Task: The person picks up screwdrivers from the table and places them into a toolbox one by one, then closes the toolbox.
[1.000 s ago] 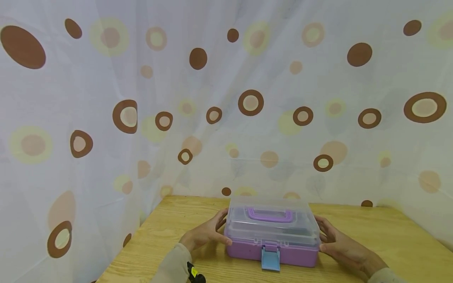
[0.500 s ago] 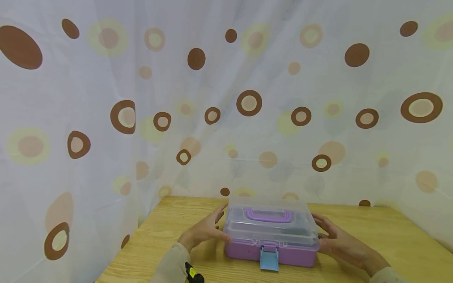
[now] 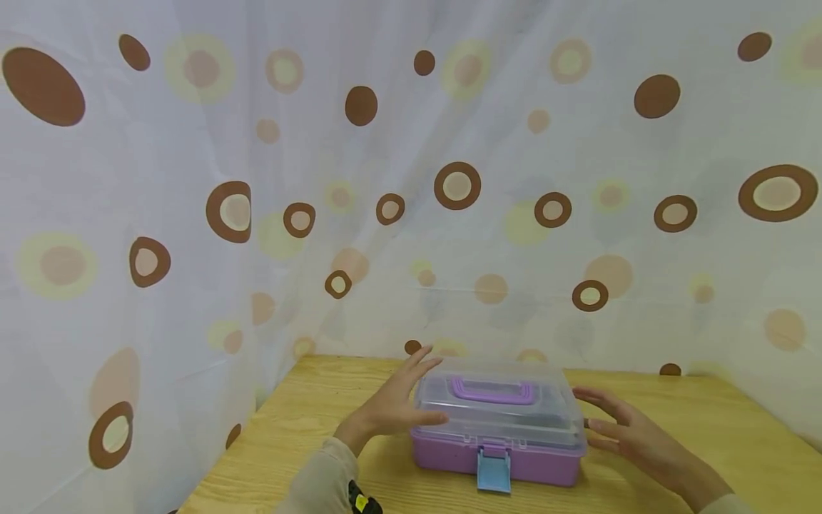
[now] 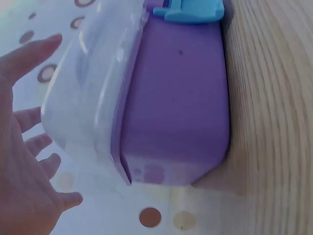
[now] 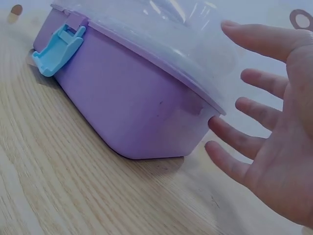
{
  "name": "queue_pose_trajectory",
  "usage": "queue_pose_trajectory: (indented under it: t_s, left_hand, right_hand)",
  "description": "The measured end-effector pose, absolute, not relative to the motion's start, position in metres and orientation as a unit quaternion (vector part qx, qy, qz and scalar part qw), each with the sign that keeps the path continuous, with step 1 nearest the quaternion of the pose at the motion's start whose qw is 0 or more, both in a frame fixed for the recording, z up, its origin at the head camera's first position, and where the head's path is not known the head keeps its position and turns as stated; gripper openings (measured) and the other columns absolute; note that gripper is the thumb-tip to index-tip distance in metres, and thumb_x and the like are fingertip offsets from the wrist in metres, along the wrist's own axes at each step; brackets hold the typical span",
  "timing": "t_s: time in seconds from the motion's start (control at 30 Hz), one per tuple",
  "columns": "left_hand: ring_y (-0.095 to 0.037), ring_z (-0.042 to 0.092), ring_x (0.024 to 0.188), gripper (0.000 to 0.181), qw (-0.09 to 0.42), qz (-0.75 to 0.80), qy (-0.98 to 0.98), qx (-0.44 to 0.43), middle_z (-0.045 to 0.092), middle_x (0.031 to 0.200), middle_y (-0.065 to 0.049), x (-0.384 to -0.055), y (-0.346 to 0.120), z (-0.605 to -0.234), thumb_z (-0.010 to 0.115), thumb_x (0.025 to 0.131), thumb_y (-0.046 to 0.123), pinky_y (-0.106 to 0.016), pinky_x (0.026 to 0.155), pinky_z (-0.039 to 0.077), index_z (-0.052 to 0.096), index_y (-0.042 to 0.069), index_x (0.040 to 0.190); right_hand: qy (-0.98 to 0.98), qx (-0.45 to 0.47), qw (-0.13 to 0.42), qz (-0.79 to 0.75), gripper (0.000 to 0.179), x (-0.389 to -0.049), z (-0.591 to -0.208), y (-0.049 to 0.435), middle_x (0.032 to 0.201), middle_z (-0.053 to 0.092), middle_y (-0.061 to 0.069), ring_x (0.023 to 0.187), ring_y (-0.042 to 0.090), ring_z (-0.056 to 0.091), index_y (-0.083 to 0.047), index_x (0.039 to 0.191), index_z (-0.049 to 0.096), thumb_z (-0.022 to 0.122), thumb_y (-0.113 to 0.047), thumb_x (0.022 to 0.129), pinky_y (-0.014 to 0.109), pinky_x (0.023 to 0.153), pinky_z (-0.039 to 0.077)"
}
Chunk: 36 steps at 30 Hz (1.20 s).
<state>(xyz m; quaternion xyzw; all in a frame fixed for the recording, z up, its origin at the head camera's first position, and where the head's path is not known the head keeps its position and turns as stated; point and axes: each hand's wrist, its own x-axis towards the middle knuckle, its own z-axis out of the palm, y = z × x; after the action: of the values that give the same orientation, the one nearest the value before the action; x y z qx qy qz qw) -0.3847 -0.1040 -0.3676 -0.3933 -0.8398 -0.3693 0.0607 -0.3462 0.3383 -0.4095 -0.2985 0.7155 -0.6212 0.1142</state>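
Note:
A purple storage box (image 3: 449,455) with a clear domed lid (image 3: 546,410) sits on the wooden table. Its lid is down and carries a purple handle (image 3: 493,396). At the front, the light blue latch (image 3: 494,471) hangs unfastened; the left wrist view shows the same latch (image 4: 195,10) swung outward. My left hand (image 3: 401,400) hovers by the lid's left side, fingers spread and holding nothing. On the opposite side, my right hand (image 3: 642,435) is beside the box's right end with fingers extended, its palm (image 5: 288,161) facing the box and nothing in it.
The wooden table (image 3: 321,400) reaches back to a white curtain (image 3: 385,143) patterned with brown and yellow circles. More of that curtain hangs along the left. A black and yellow band (image 3: 362,500) is on the left sleeve.
Both hands have come off the box's sides. The left has risen toward the lid with its fingers spreading; the right has drawn back to the right. The box stays in place.

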Motion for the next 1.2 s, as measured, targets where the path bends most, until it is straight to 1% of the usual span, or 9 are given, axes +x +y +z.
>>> queue_pose_trajectory:
  t_s: [0.07, 0.17, 0.3, 0.4, 0.63, 0.77, 0.93, 1.1, 1.2]
  left_hand:
    - [-0.032, 0.019, 0.154, 0.093, 0.084, -0.337, -0.842, -0.413, 0.012, 0.172, 0.003, -0.380, -0.096, -0.364, 0.076, 0.087, 0.052, -0.067, 0.114, 0.027, 0.035, 0.014, 0.162]
    - [-0.029, 0.024, 0.153, 0.090, 0.113, -0.287, -0.844, -0.440, 0.022, 0.170, -0.002, -0.371, -0.086, -0.359, 0.075, 0.089, 0.049, -0.070, 0.115, 0.024, 0.038, 0.010, 0.160]
    - [-0.022, 0.031, 0.150, 0.084, 0.135, -0.210, -0.858, -0.450, 0.035, 0.165, -0.003, -0.361, -0.075, -0.357, 0.074, 0.092, 0.049, -0.070, 0.116, 0.018, 0.041, 0.010, 0.158]
    - [-0.018, 0.034, 0.149, 0.080, 0.146, -0.160, -0.870, -0.443, 0.041, 0.161, -0.001, -0.355, -0.071, -0.357, 0.072, 0.093, 0.052, -0.068, 0.117, 0.019, 0.046, 0.010, 0.156]
    - [-0.020, 0.034, 0.149, 0.079, 0.154, -0.106, -0.881, -0.434, 0.042, 0.160, 0.000, -0.353, -0.069, -0.361, 0.066, 0.094, 0.057, -0.066, 0.117, 0.023, 0.046, 0.012, 0.156]
    - [-0.021, 0.033, 0.150, 0.081, 0.153, -0.082, -0.886, -0.431, 0.041, 0.161, 0.001, -0.352, -0.069, -0.362, 0.066, 0.094, 0.059, -0.065, 0.117, 0.023, 0.044, 0.013, 0.157]
    - [-0.021, 0.031, 0.150, 0.086, 0.152, -0.069, -0.885, -0.434, 0.040, 0.162, 0.001, -0.353, -0.069, -0.364, 0.066, 0.092, 0.063, -0.067, 0.117, 0.024, 0.043, 0.014, 0.158]
    - [-0.022, 0.032, 0.150, 0.089, 0.160, -0.053, -0.885, -0.434, 0.039, 0.162, 0.001, -0.353, -0.068, -0.364, 0.068, 0.090, 0.065, -0.067, 0.116, 0.026, 0.042, 0.014, 0.159]
    - [-0.022, 0.033, 0.150, 0.091, 0.163, -0.043, -0.886, -0.432, 0.039, 0.162, 0.001, -0.352, -0.068, -0.364, 0.070, 0.089, 0.065, -0.066, 0.115, 0.027, 0.042, 0.014, 0.159]
  right_hand:
    - [0.721, -0.292, 0.093, -0.622, 0.050, -0.344, -0.408, 0.340, 0.153, 0.034, -0.013, 0.131, 0.009, 0.049, -0.005, 0.162, 0.023, 0.035, -0.010, 0.113, 0.032, 0.104, 0.049]
    - [0.725, -0.278, 0.061, -0.628, 0.043, -0.341, -0.407, 0.341, 0.147, 0.045, -0.011, 0.125, 0.009, 0.054, -0.012, 0.156, 0.039, 0.034, -0.011, 0.113, 0.028, 0.100, 0.050]
    - [0.700, -0.268, 0.022, -0.661, 0.041, -0.336, -0.405, 0.341, 0.127, 0.060, -0.008, 0.108, 0.010, 0.058, -0.022, 0.140, 0.061, 0.034, -0.008, 0.113, 0.025, 0.090, 0.052]
    - [0.666, -0.288, 0.010, -0.688, 0.044, -0.330, -0.403, 0.340, 0.114, 0.063, -0.005, 0.096, 0.011, 0.059, -0.019, 0.133, 0.068, 0.032, -0.004, 0.113, 0.025, 0.084, 0.052]
    - [0.627, -0.367, 0.034, -0.687, 0.049, -0.315, -0.396, 0.323, 0.110, 0.067, -0.002, 0.091, 0.011, 0.059, -0.002, 0.132, 0.066, 0.024, 0.004, 0.110, 0.026, 0.081, 0.052]
    - [0.620, -0.403, 0.048, -0.671, 0.049, -0.310, -0.395, 0.311, 0.112, 0.066, -0.001, 0.092, 0.014, 0.057, 0.003, 0.134, 0.062, 0.021, 0.006, 0.108, 0.029, 0.082, 0.050]
    - [0.593, -0.442, 0.088, -0.668, 0.053, -0.305, -0.397, 0.299, 0.117, 0.067, 0.002, 0.101, 0.015, 0.060, 0.003, 0.138, 0.059, 0.016, 0.007, 0.107, 0.028, 0.088, 0.050]
    - [0.555, -0.455, 0.161, -0.678, 0.056, -0.304, -0.400, 0.283, 0.122, 0.068, 0.003, 0.109, 0.015, 0.062, 0.000, 0.141, 0.059, 0.016, 0.004, 0.106, 0.028, 0.094, 0.050]
    - [0.536, -0.448, 0.206, -0.685, 0.056, -0.303, -0.405, 0.273, 0.124, 0.069, 0.004, 0.111, 0.014, 0.063, -0.003, 0.141, 0.061, 0.017, 0.003, 0.107, 0.028, 0.097, 0.051]
